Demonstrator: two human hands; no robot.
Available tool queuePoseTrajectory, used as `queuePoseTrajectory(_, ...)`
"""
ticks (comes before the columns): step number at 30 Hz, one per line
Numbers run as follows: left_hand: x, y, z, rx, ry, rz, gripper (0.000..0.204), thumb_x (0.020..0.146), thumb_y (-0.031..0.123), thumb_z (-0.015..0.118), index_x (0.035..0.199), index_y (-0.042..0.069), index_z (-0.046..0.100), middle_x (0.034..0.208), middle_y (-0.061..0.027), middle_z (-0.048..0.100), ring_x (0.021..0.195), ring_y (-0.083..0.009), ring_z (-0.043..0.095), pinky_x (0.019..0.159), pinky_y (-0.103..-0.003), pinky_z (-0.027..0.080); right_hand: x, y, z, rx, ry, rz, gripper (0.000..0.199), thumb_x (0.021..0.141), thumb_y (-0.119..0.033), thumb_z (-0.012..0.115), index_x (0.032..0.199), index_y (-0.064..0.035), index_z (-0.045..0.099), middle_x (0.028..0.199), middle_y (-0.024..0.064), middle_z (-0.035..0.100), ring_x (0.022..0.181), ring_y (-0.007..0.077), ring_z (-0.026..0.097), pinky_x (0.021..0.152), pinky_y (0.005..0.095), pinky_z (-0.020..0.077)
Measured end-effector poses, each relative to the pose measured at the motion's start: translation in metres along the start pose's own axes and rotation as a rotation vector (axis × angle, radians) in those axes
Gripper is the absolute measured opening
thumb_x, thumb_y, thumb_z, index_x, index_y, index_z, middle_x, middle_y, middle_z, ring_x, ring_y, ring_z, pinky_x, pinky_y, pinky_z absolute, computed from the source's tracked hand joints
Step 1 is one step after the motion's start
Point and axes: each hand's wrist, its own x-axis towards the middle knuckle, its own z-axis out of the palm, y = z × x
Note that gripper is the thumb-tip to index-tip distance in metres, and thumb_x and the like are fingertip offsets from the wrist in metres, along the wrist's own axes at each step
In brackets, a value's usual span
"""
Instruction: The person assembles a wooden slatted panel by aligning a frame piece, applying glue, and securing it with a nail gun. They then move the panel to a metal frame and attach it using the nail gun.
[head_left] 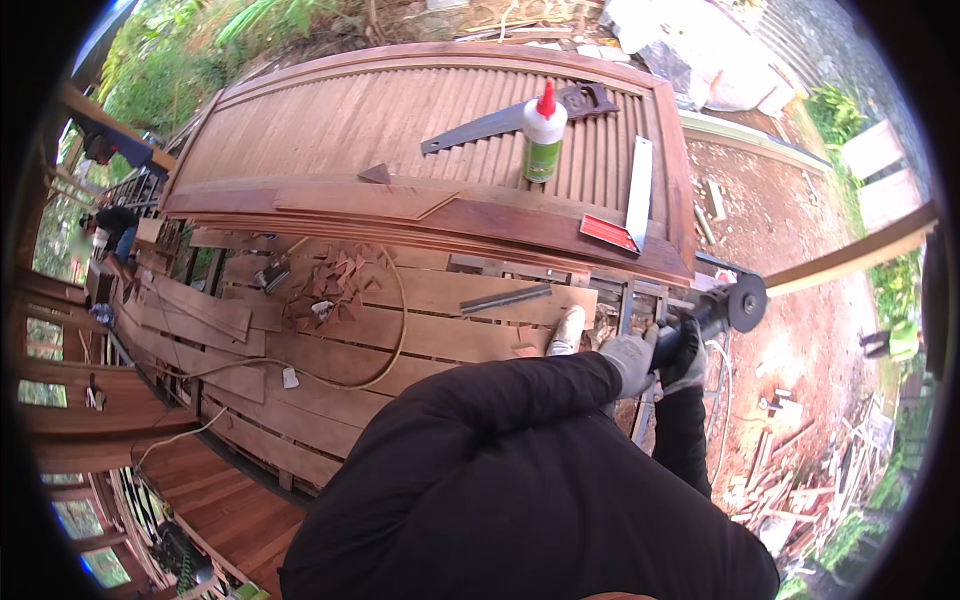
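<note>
Both hands wear grey work gloves and close around a black angle grinder (708, 312) off the near right corner of a louvred wooden panel (330, 120). My left hand (628, 362) grips the rear of its body. My right hand (684, 362) wraps the body closer to the dark round disc (747, 302), which points away to the right. On the panel lie a handsaw (480, 130) and a try square (638, 195) with a red stock. A white and green glue bottle (543, 145) with a red cap stands upright there.
Below the panel, wooden planks (330, 350) form a gapped platform with a pile of wood offcuts (340, 285) and a looping yellow hose (400, 340). Scrap wood (780, 480) litters the dirt at right. Two people work far left; another person (903, 340) is at far right.
</note>
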Motion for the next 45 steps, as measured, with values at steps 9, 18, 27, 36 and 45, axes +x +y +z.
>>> queuePoseTrajectory(9, -0.055, -0.057, -0.029, -0.151, 0.118, 0.077, 0.061, 0.091, 0.035, 0.067, 0.136, -0.003, 0.052, 0.120, -0.0242, 0.064, 0.108, -0.0384, 0.064, 0.097, -0.042, 0.049, 0.015, 0.026, -0.022, 0.069, -0.006, 0.070, 0.024, 0.089, -0.030, 0.070, 0.099, -0.0097, 0.062, 0.089, 0.0066, 0.065, 0.078, 0.0214, 0.064, 0.071, 0.0346, 0.0551)
queuePoseTrajectory(18, -0.209, 0.063, -0.160, -1.059, 0.589, 0.484, 0.059, 0.089, 0.045, 0.063, 0.123, -0.005, 0.063, 0.112, -0.0173, 0.068, 0.105, -0.0284, 0.065, 0.090, -0.037, 0.051, 0.034, -0.023, -0.065, -0.315, -0.111, -0.036, 0.034, 0.090, -0.019, 0.070, 0.115, -0.0017, 0.057, 0.091, 0.0092, 0.065, 0.078, 0.0215, 0.066, 0.071, 0.0342, 0.0549)
queuePoseTrajectory(27, -0.230, 0.102, -0.180, -0.359, 1.143, 1.244, 0.108, 0.078, 0.080, 0.061, 0.143, -0.006, 0.046, 0.119, -0.0207, 0.065, 0.095, -0.0345, 0.070, 0.078, -0.040, 0.061, 0.003, -0.015, 0.077, -0.501, -0.855, 0.079, 0.042, 0.084, -0.010, 0.070, 0.120, 0.0040, 0.054, 0.089, 0.0127, 0.065, 0.078, 0.0240, 0.066, 0.073, 0.0342, 0.0532)
queuePoseTrajectory(36, -0.308, 0.096, -0.149, -0.625, 1.544, 1.112, 0.090, 0.081, 0.069, 0.069, 0.128, -0.007, 0.059, 0.110, -0.0200, 0.069, 0.082, -0.0264, 0.071, 0.068, -0.029, 0.058, -0.020, 0.065, 0.148, -0.975, -1.030, 0.244, 0.032, 0.083, -0.012, 0.070, 0.110, 0.0029, 0.061, 0.089, 0.0107, 0.068, 0.079, 0.0208, 0.068, 0.072, 0.0326, 0.0547)
queuePoseTrajectory(45, -0.449, -0.071, -0.020, -1.006, 1.557, -0.405, 0.030, 0.098, 0.000, 0.050, 0.126, -0.007, 0.058, 0.113, -0.0118, 0.068, 0.101, -0.0165, 0.066, 0.092, -0.029, 0.052, 0.021, 0.208, 0.183, -1.189, -1.040, 0.586, 0.044, 0.081, -0.010, 0.079, 0.116, 0.0035, 0.055, 0.092, 0.0160, 0.069, 0.074, 0.0274, 0.073, 0.067, 0.0381, 0.0625)
